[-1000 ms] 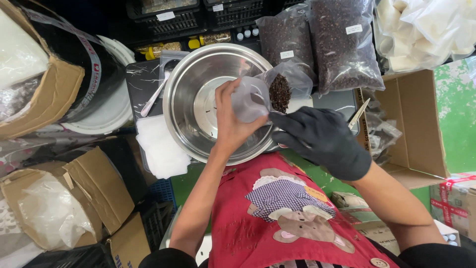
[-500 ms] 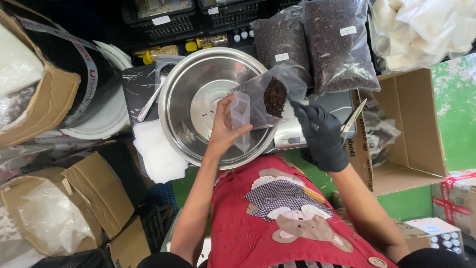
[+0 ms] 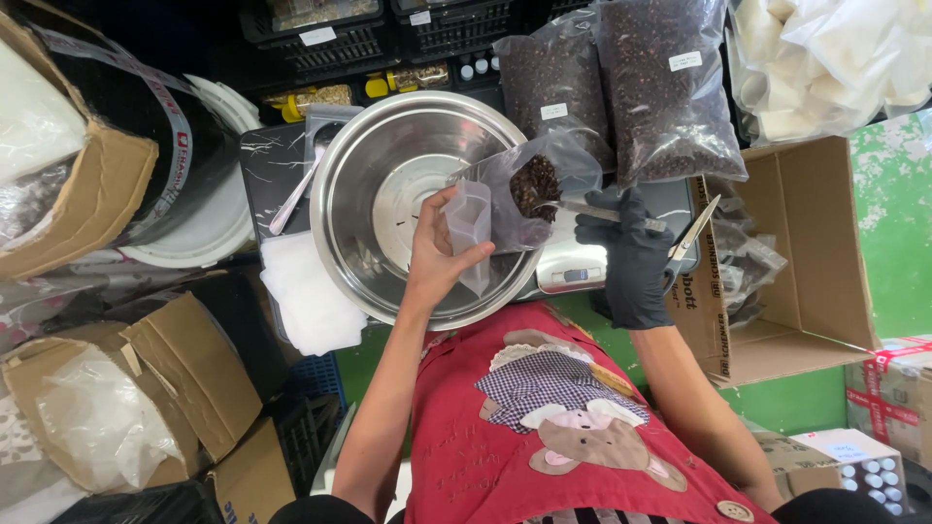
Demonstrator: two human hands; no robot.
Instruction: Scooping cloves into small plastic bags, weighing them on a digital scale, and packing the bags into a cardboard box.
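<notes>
My left hand point(image 3: 439, 254), bare, pinches a small clear plastic pouch point(image 3: 471, 228) over a large steel bowl point(image 3: 388, 146). My right hand point(image 3: 626, 254), in a black glove, holds a metal spoon point(image 3: 607, 213) whose tip reaches into an open clear bag of dark brown bits point(image 3: 529, 189) at the bowl's right rim. The pouch and the open bag touch each other. Beneath the gloved hand sits a small digital scale point(image 3: 573, 274). I wear a red apron with a bear patch point(image 3: 553, 427).
Two big sealed bags of the dark bits point(image 3: 660, 87) lie behind the scale. An open cardboard box point(image 3: 796, 252) stands right, with scissors point(image 3: 694, 228) at its edge. More cardboard boxes point(image 3: 116, 388) and a black bucket point(image 3: 165, 155) crowd the left. White foam sheets point(image 3: 306, 301) lie beside the bowl.
My gloved right hand has moved up from near my chest to the open bag, spoon now inside it. My left hand with the pouch has shifted slightly over the bowl.
</notes>
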